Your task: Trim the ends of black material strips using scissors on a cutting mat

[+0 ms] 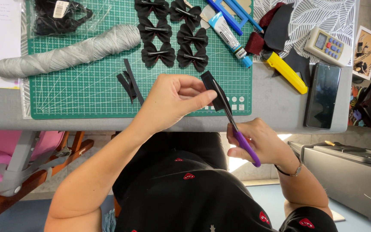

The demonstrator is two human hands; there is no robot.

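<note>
My left hand (pixel 172 101) pinches a small piece of black fabric (pixel 209 81) above the near edge of the green cutting mat (pixel 86 86). My right hand (pixel 260 141) grips purple-handled scissors (pixel 239 135), whose blades reach up across the fabric piece. Several finished black bows (pixel 170 36) with metal clips lie in rows on the mat's far side. Thin black fabric strips (pixel 129 81) lie on the mat just left of my left hand.
A grey yarn skein (pixel 69 51) lies across the mat's left. A glue tube (pixel 228 34), yellow utility knife (pixel 286 71), dark fabric scraps (pixel 275 25), small calculator (pixel 327 45) and black phone (pixel 323 94) sit to the right. A metal appliance (pixel 348 176) stands on the floor.
</note>
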